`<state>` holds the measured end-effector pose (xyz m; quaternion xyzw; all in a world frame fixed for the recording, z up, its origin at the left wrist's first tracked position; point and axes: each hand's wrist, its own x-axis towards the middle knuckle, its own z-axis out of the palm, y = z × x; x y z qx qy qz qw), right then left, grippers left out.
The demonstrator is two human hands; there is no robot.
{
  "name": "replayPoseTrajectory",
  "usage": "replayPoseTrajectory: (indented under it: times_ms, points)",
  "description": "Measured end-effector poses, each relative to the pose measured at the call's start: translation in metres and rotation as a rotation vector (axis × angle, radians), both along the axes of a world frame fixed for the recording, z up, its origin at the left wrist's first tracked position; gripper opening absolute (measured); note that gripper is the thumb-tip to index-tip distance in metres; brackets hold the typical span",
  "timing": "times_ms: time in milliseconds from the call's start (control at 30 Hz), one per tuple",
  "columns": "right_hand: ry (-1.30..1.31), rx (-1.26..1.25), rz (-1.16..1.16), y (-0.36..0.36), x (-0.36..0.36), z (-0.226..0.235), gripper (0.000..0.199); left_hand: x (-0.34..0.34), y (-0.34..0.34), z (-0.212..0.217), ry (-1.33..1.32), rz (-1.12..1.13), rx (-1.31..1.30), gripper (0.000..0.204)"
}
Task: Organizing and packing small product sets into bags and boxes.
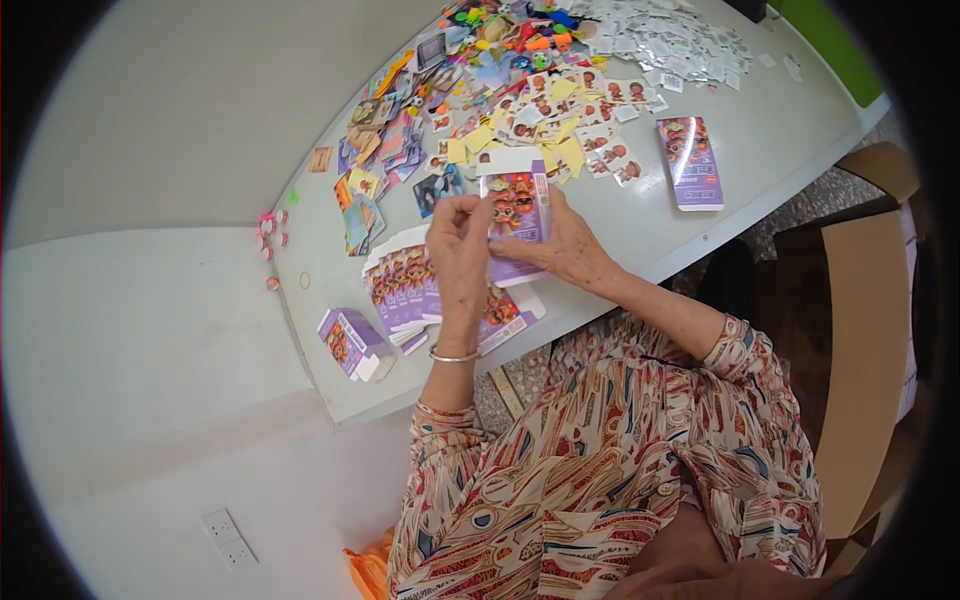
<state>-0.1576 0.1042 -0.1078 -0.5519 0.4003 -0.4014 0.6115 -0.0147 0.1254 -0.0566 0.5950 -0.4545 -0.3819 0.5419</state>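
Observation:
A small purple carton with cartoon figures on its front is held up over the table's near edge, its white top flap raised. My right hand grips it from the right, with the thumb across its front. At its left edge my left hand is closed, fingertips pinched against the side; whatever lies between them is hidden. Beneath and left of my hands, several flat purple cartons lie in a fanned stack. A formed purple carton rests at the left, and another purple carton lies at the right.
Square stickers and yellow paper pieces are heaped beyond my hands. Behind them lie small colourful toys and many white packets. Picture cards spread at the left. An open cardboard box stands right of the table.

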Motion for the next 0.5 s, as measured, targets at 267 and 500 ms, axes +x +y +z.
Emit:
replayPoseTrajectory:
  times_ms: [267, 500]
  points:
    - [0.343, -0.055, -0.073, -0.006, -0.047, 0.019, 0.098, -0.027, 0.006, 0.005, 0.293, -0.163, 0.186, 0.015]
    - [0.186, -0.076, 0.068, -0.002, -0.073, 0.008, 0.07, -0.04, 0.007, -0.01, 0.184, -0.267, 0.032, 0.039]
